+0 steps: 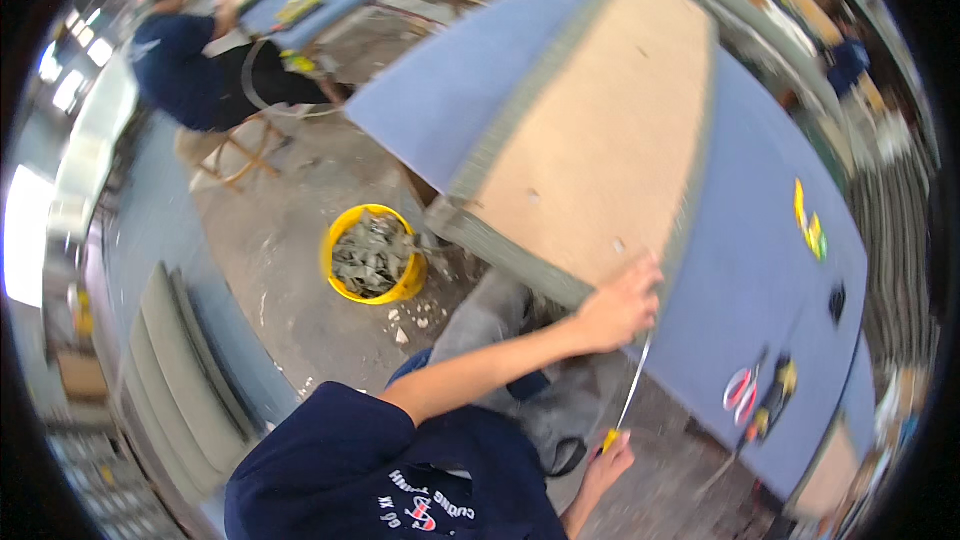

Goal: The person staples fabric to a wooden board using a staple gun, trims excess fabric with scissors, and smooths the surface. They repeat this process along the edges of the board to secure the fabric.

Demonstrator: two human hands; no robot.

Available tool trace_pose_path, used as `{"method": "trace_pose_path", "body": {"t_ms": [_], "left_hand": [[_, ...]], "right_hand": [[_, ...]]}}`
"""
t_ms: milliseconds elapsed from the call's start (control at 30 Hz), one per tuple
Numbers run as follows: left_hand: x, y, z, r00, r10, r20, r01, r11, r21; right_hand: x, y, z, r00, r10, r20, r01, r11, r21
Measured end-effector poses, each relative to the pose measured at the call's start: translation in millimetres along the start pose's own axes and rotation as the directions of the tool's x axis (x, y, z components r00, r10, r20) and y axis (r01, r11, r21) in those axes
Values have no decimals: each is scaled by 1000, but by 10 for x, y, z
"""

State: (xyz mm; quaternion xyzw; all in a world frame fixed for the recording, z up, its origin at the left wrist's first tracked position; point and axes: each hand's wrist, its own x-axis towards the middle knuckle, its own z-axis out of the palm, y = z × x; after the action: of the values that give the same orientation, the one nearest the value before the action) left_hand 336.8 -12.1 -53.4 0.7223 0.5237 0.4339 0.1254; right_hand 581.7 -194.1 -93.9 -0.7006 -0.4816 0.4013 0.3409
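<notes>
A pale wooden board with grey-green fabric folded over its edges (595, 140) lies on a blue-topped table (765, 240). My left hand (622, 308) is closed at the board's near right corner; what its fingers hold is hidden. Below it, my right hand (608, 467) grips the yellow handle of a screwdriver (632, 385). The tool's long thin metal shaft points up toward my left hand, and its tip is hard to make out there.
On the table's right lie red-handled scissors (740, 395), a black-and-yellow tool (773, 400) and a yellow-green packet (810, 220). A yellow bucket of fabric scraps (368, 255) stands on the floor. Padded grey panels (190, 380) lean at left. Another person (205, 60) sits behind.
</notes>
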Motion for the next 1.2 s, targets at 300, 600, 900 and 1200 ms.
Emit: {"method": "trace_pose_path", "body": {"t_ms": [300, 600, 900, 1200], "left_hand": [[-20, 12, 20, 998, -13, 68, 17, 999, -47], [-88, -91, 70, 999, -23, 42, 25, 998, -58], [-71, -54, 88, 999, 24, 41, -19, 994, -109], [-99, 200, 128, 992, 77, -96, -41, 941, 336]], "right_hand": [[187, -71, 421, 955, 1, 296, -289, 224, 931], [1163, -310, -84, 833, -412, 368, -444, -103, 890], [2446, -445, 40, 999, -39, -22, 44, 844, 534], [2518, -713, 702, 826, -488, -283, 548, 813, 198]]}}
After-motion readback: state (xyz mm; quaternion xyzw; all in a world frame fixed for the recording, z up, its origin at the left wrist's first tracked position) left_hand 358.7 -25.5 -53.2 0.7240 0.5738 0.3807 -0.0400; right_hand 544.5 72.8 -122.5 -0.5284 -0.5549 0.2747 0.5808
